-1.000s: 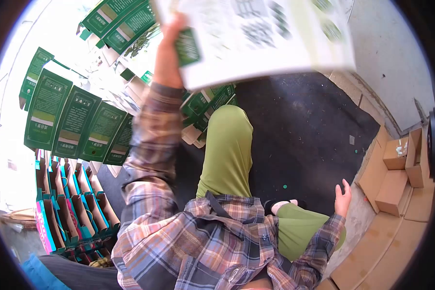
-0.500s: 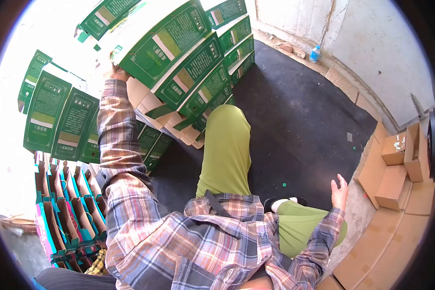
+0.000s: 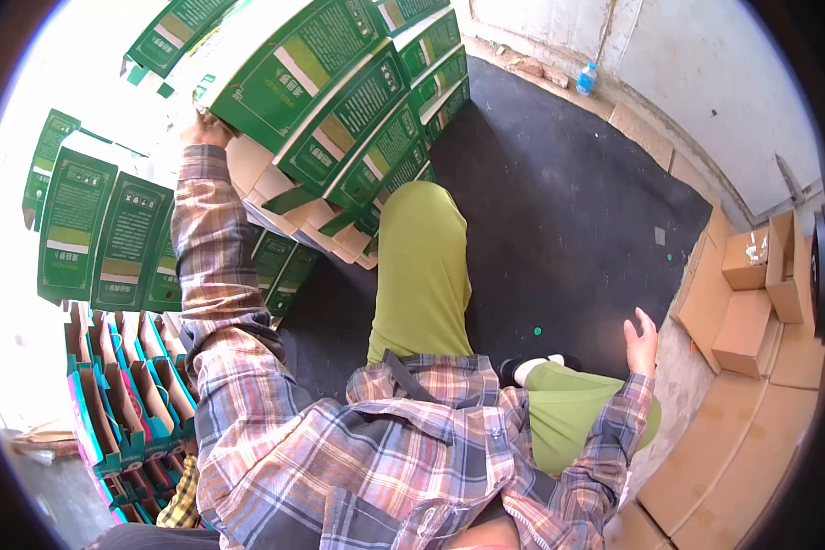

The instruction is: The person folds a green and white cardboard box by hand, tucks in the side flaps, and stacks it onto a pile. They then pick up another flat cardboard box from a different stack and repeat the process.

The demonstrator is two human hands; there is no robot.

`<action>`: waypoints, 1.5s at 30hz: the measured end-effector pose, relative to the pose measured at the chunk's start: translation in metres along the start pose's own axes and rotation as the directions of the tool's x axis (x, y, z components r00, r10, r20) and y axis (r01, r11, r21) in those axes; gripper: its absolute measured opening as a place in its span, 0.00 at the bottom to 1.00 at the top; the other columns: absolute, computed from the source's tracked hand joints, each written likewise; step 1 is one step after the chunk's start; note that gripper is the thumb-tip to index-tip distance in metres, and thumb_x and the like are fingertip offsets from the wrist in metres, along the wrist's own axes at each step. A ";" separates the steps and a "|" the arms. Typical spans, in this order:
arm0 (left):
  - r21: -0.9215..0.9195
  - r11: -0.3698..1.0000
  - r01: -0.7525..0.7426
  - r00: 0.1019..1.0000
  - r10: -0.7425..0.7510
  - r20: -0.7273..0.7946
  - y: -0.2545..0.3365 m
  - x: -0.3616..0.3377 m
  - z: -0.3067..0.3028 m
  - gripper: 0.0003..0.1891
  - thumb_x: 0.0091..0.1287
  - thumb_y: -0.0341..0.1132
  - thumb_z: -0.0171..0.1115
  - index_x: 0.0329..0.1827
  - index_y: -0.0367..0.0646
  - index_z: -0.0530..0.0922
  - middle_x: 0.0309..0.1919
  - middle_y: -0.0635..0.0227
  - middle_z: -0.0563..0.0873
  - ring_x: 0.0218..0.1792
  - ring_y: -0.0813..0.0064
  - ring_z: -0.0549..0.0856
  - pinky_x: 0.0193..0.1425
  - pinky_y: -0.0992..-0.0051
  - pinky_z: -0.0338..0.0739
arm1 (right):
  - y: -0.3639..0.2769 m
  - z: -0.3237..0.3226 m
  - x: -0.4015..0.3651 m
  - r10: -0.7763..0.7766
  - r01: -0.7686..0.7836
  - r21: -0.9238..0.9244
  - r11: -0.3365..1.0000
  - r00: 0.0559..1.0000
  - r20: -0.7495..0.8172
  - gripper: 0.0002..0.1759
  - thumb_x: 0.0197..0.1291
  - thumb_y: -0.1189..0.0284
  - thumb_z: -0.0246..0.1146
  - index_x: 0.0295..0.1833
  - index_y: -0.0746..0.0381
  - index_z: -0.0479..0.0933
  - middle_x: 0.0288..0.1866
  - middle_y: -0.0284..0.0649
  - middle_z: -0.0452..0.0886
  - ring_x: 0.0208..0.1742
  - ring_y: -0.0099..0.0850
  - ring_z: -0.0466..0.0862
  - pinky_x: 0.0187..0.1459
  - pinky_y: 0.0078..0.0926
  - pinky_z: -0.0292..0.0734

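Observation:
My left arm stretches out to the stack of green printed boxes, and my left hand (image 3: 205, 131) is closed at the near left edge of the top green box (image 3: 293, 78). Glare and the box hide some of those fingers. Beneath it, more green boxes (image 3: 346, 119) lean in layers, with open cardboard flaps (image 3: 316, 220) at their lower ends. My right hand (image 3: 643, 341) is held out at the right beside my bent knee, fingers apart, with nothing in it.
More green boxes (image 3: 78, 220) stand at the left. Below them are several open teal boxes (image 3: 124, 394). Black sheeting (image 3: 559, 202) covers the floor. Brown cartons (image 3: 706, 467) line the right side. A blue bottle (image 3: 586, 79) stands by the wall.
The view has shifted slightly. My left hand keeps its place at the top box's edge. My right hand has risen a little in view, its fingers still apart.

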State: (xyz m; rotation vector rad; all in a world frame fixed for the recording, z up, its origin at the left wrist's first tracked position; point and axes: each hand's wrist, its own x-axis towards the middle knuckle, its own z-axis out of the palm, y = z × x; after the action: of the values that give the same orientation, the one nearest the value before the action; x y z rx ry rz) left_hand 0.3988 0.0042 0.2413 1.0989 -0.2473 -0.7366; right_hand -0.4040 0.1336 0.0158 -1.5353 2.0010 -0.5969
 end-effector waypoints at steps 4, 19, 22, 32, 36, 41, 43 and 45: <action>0.079 0.992 -0.101 0.984 0.111 -0.140 0.005 0.000 -0.016 0.25 0.65 0.47 0.60 0.60 0.44 0.71 0.49 0.62 0.81 0.51 0.58 0.80 0.55 0.50 0.74 | -0.003 -0.001 -0.001 -0.017 0.017 0.008 1.000 1.000 0.013 0.25 0.58 0.70 0.62 0.62 0.64 0.71 0.64 0.46 0.70 0.66 0.38 0.69 0.68 0.32 0.60; 0.451 0.423 -0.786 0.581 0.257 0.772 -0.214 -0.224 0.006 0.12 0.54 0.28 0.64 0.43 0.41 0.80 0.38 0.61 0.83 0.43 0.63 0.81 0.49 0.68 0.75 | -0.004 0.000 -0.002 -0.005 0.003 0.040 0.999 0.997 0.071 0.25 0.60 0.72 0.59 0.64 0.65 0.69 0.63 0.47 0.71 0.65 0.38 0.70 0.66 0.33 0.61; 0.695 0.518 -0.498 0.739 -0.166 0.653 -0.321 -0.191 -0.044 0.22 0.56 0.36 0.65 0.54 0.41 0.75 0.39 0.60 0.82 0.42 0.60 0.81 0.49 0.68 0.75 | 0.011 0.003 0.003 -0.015 -0.004 0.167 0.986 0.994 0.112 0.25 0.61 0.73 0.59 0.64 0.67 0.68 0.63 0.47 0.72 0.65 0.35 0.70 0.66 0.31 0.62; 0.942 0.261 -0.210 0.776 -0.542 0.323 -0.452 -0.111 -0.062 0.46 0.57 0.50 0.63 0.75 0.49 0.49 0.64 0.46 0.70 0.63 0.50 0.71 0.66 0.60 0.65 | -0.010 -0.001 0.021 0.157 -0.176 0.191 0.966 0.982 0.110 0.24 0.60 0.75 0.59 0.63 0.65 0.70 0.58 0.43 0.75 0.56 0.31 0.74 0.60 0.29 0.67; 0.959 0.197 -0.203 0.753 -0.594 0.282 -0.457 -0.094 -0.060 0.46 0.55 0.49 0.65 0.75 0.49 0.50 0.67 0.49 0.66 0.66 0.51 0.67 0.70 0.61 0.61 | -0.024 -0.013 0.020 0.143 -0.157 0.115 0.981 0.982 0.121 0.24 0.60 0.75 0.59 0.63 0.65 0.71 0.56 0.43 0.76 0.56 0.30 0.74 0.60 0.28 0.67; 0.938 0.208 -0.278 0.794 -0.499 0.346 -0.471 -0.071 -0.065 0.43 0.56 0.45 0.65 0.74 0.48 0.53 0.69 0.51 0.64 0.69 0.52 0.63 0.71 0.61 0.59 | -0.028 -0.002 0.043 0.199 -0.215 0.103 0.971 0.969 0.144 0.23 0.60 0.74 0.58 0.62 0.66 0.71 0.55 0.42 0.76 0.54 0.30 0.75 0.58 0.29 0.69; 0.935 0.249 -0.254 0.822 -0.454 0.344 -0.471 -0.075 -0.070 0.36 0.62 0.43 0.61 0.73 0.49 0.57 0.69 0.53 0.64 0.68 0.52 0.64 0.71 0.60 0.59 | -0.042 -0.001 0.046 0.215 -0.226 0.054 0.973 0.963 0.160 0.23 0.60 0.74 0.58 0.62 0.65 0.71 0.55 0.43 0.76 0.54 0.30 0.75 0.58 0.29 0.69; 0.941 0.264 -0.214 0.828 -0.461 0.318 -0.471 -0.071 -0.068 0.34 0.64 0.43 0.58 0.73 0.50 0.57 0.68 0.53 0.65 0.68 0.53 0.64 0.70 0.60 0.60 | -0.040 0.006 0.053 0.144 -0.144 -0.012 0.990 0.972 0.185 0.25 0.62 0.71 0.60 0.65 0.61 0.68 0.55 0.41 0.76 0.47 0.23 0.76 0.37 0.19 0.73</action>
State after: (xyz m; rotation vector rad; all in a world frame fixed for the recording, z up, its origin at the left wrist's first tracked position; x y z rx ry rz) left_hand 0.1856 -0.0182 -0.1897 2.1132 -1.2960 -1.0892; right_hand -0.3818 0.0717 0.0290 -1.3766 1.9474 -0.3825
